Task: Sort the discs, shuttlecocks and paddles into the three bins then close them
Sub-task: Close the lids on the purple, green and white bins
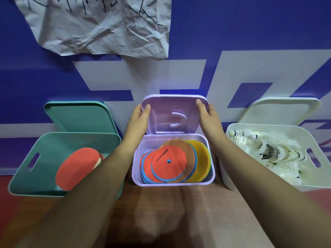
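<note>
Left hand (138, 117) and right hand (208, 115) grip opposite side edges of the open purple lid (172, 108).

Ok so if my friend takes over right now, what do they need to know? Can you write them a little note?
Hands: Left hand and right hand each grip a side edge of the purple lid, which stands upright behind the purple bin.
Things: discs are in the purple bin, a red paddle is in the green bin, and shuttlecocks are in the white bin.
Done: sorting looks finished, as far as this view shows.
Left: lower the purple lid onto its bin, then close the green lid and white lid, both standing open behind their bins.
</note>
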Demonstrator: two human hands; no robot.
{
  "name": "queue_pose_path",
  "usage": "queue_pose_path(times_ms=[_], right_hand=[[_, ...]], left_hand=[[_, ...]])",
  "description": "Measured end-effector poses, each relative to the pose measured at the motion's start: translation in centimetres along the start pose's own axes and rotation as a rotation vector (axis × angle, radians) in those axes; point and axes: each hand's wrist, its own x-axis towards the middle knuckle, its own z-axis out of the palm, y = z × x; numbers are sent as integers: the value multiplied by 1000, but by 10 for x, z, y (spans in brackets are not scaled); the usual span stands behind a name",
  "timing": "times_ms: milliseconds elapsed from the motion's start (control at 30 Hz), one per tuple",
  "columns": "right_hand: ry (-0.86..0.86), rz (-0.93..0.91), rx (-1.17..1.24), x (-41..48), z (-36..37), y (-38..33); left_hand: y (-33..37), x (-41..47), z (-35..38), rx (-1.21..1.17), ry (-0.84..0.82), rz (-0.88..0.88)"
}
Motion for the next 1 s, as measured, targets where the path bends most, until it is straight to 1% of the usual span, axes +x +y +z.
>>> queue_pose_path(times_ms=[67, 100, 167, 233, 333, 400, 567, 667, 767, 800, 833, 900, 933, 1000], right_hand=[[-10, 15, 51, -10, -2, -6], [-28, 67, 136, -17, -2, -9], [-110, 196, 407, -32, -3, -13], [-176, 291, 636, -46, -4, -16], [-129, 350, 810, -62, -8, -19], [-117, 362, 874, -72, -13, -19], [-106, 442, 859, -94, -30, -10], [-134, 399, 800, -107, -40, 0], [-131, 338, 728, -118, -46, 6], [-115, 336, 701, -118, -47, 10], [-91, 339, 655, -119, -49, 14], [-44, 329, 531, -114, -52, 24], [-33, 319, 481, -111, -53, 31], [-35, 328, 437, -104, -55, 43]], left_hand=[[5, -15, -7, -114, 34, 12], [6, -23, -10, -166, 43, 16], [7, -41, -13, -239, 44, 31], [7, -61, -15, -238, 20, 56], [6, -92, -18, -227, -39, 83], [2, -109, -20, -219, -41, 85], [-11, -116, -37, -149, -7, 45], [-16, -101, -44, -68, 78, -62], [-17, -90, -47, 82, 180, -220], [-19, -87, -48, 112, 167, -253], [-24, -84, -49, 123, 112, -270], [-41, -81, -50, 205, -59, -293], [-48, -82, -50, 248, -114, -306], [-63, -83, -48, 294, -113, -323]])
